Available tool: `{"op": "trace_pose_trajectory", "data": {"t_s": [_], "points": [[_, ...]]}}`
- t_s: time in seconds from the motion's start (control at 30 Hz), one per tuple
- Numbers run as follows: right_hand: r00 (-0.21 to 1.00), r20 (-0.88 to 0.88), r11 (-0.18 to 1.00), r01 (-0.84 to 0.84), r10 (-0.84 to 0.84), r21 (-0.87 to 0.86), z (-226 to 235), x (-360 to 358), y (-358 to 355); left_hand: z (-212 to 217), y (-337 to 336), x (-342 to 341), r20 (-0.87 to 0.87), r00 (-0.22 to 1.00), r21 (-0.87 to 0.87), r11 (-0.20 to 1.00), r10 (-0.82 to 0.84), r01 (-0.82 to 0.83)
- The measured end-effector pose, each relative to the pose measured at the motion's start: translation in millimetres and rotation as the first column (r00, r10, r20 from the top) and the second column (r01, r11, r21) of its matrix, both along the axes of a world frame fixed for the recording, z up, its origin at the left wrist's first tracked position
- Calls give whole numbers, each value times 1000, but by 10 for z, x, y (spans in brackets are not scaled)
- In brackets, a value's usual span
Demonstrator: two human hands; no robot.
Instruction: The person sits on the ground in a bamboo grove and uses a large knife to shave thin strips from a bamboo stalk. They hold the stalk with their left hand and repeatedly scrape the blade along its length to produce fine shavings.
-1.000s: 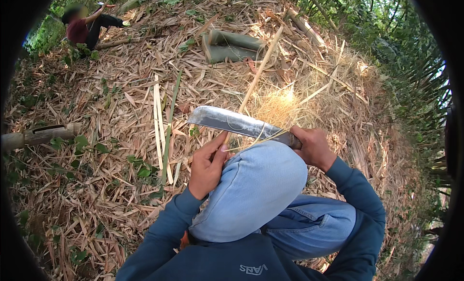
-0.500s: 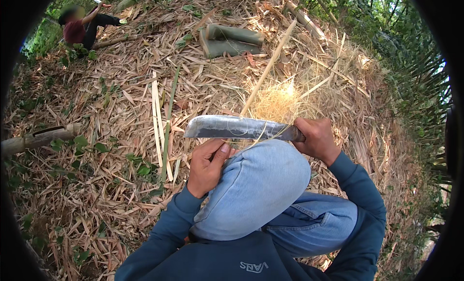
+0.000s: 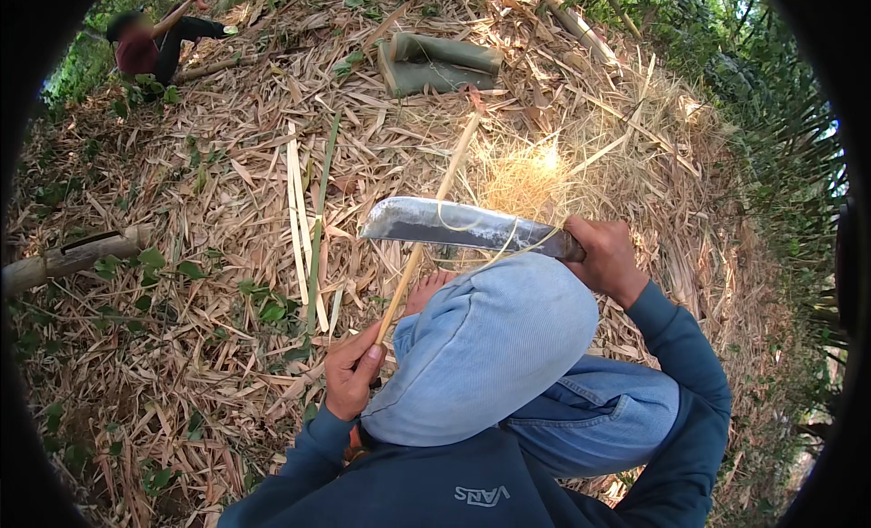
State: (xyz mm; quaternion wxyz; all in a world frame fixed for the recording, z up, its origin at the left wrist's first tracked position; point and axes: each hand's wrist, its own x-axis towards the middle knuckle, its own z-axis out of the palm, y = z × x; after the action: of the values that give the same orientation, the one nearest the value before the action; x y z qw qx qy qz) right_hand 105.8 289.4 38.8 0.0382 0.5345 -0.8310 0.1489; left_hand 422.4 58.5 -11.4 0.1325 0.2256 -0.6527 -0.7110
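My right hand (image 3: 606,258) is wrapped round the handle of a machete (image 3: 463,225), whose broad, dark, worn blade points left above my raised knee. In my left hand (image 3: 355,371), low beside the knee, the near end of a pale bamboo strip (image 3: 457,156) is pinched between thumb and fingers. The strip slants up and away, passing beneath the blade. Thin curled shavings hang on the blade near its middle and by the handle. Beyond the blade lies a fluffy heap of yellow shavings (image 3: 524,179).
Pale split strips (image 3: 298,220) and a green strip (image 3: 321,210) lie left of my knee. Green rubber boots (image 3: 441,63) rest ahead. A cut bamboo pole (image 3: 77,258) lies at the left. Another person (image 3: 150,49) sits far left. Dry leaves cover the ground.
My left hand has drawn back toward my body, pulling the bamboo strip nearer under the blade. The machete has shifted slightly right and away, its tip raised a little.
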Motion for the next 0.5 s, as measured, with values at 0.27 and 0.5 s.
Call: {"op": "trace_pose_trajectory", "data": {"t_s": [0.27,0.5], "points": [[989,133,998,59,-62,21,-96,71,87,-111,-10,430,144,990,121,992,2,-20],[997,82,1000,18,-18,0,22,85,-30,394,44,-1103,-28,999,59,998,-30,32]]}}
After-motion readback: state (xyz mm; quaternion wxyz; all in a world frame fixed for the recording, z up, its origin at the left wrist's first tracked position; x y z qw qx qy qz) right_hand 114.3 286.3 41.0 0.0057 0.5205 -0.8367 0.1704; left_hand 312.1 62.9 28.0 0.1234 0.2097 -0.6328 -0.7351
